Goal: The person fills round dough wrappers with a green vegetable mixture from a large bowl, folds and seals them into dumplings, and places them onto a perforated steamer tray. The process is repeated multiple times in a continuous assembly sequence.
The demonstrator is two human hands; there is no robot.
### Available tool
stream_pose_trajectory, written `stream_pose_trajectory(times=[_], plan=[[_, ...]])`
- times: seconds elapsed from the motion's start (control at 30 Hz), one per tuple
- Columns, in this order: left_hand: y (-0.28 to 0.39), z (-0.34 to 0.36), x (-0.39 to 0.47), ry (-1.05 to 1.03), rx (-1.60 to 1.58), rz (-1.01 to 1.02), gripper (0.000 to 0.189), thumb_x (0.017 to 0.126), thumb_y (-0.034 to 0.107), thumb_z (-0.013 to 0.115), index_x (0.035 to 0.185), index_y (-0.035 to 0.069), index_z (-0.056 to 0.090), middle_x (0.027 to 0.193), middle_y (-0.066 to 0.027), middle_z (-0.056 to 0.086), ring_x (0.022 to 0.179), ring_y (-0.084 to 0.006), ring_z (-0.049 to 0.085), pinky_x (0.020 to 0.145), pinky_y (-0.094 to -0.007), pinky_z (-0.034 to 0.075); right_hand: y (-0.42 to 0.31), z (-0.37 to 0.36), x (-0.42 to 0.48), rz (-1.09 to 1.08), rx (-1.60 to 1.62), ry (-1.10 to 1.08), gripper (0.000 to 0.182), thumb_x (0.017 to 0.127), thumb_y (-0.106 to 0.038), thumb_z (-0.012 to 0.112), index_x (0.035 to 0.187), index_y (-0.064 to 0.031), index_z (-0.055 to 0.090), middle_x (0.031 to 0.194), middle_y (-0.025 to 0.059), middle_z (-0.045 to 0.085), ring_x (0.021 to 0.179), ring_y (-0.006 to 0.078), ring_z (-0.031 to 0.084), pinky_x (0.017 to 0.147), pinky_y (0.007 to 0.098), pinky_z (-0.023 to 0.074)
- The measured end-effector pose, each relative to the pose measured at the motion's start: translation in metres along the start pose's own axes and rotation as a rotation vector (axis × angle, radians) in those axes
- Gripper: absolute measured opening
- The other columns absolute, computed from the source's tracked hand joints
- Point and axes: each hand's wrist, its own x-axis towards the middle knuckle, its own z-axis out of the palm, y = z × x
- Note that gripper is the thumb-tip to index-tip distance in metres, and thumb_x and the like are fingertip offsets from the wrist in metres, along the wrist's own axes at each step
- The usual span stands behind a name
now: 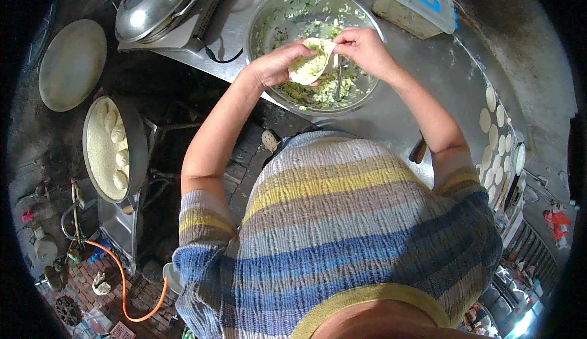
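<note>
My left hand cradles a round dough wrapper topped with chopped green-and-white vegetable filling, its thumb lying over the filling. At the wrapper's right edge, my right hand pinches the dough between thumb and fingers. Both hands are above a large stainless steel bowl. Loose chopped filling covers part of its bottom and clings to its walls. A metal utensil handle rests in the bowl, its lower end among the filling.
Filled buns sit in a round steamer at left. A lidded wok stands on a cooker at upper left. A lidded plastic box is at upper right. Flat dough rounds lie along the table's right side; a dark handle is nearer.
</note>
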Motion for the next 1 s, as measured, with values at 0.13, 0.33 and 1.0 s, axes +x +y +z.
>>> stream_pose_trajectory(times=[0.13, 0.33, 1.0], plan=[[0.014, 0.013, -0.008, 0.048, 0.155, -0.047, 0.038, 0.085, 0.01, 0.055, 0.12, 0.001, 0.043, 0.101, -0.0115, 0.059, 0.086, -0.0171, 0.062, 0.07, -0.0321, 0.055, -0.006, 0.0, -0.006, -0.251, -0.317, 0.068, 0.009, 0.078, -0.006, 0.061, 0.081, 0.0006, 0.065, 0.07, 0.011, 0.059, 0.063, 0.0231, 0.059, 0.059, 0.0316, 0.0463], [-0.019, -0.021, 0.029, 0.212, 0.048, -0.043, 0.032, 0.083, 0.002, 0.053, 0.113, -0.004, 0.046, 0.104, -0.0165, 0.058, 0.092, -0.0234, 0.061, 0.078, -0.0353, 0.054, 0.004, 0.014, -0.009, -0.089, -0.248, 0.035, 0.011, 0.078, -0.004, 0.058, 0.086, 0.0012, 0.063, 0.076, 0.0122, 0.058, 0.07, 0.0262, 0.059, 0.063, 0.0336, 0.0466], [0.009, 0.002, 0.005, -0.046, -0.124, -0.078, 0.042, 0.088, 0.006, 0.049, 0.128, 0.002, 0.035, 0.115, -0.0148, 0.052, 0.101, -0.0239, 0.058, 0.082, -0.0437, 0.053, -0.002, 0.0, -0.001, -0.195, -0.214, 0.011, 0.009, 0.079, -0.006, 0.063, 0.083, 0.0024, 0.062, 0.072, 0.0055, 0.056, 0.063, 0.0114, 0.053, 0.056, 0.0253, 0.0423]])
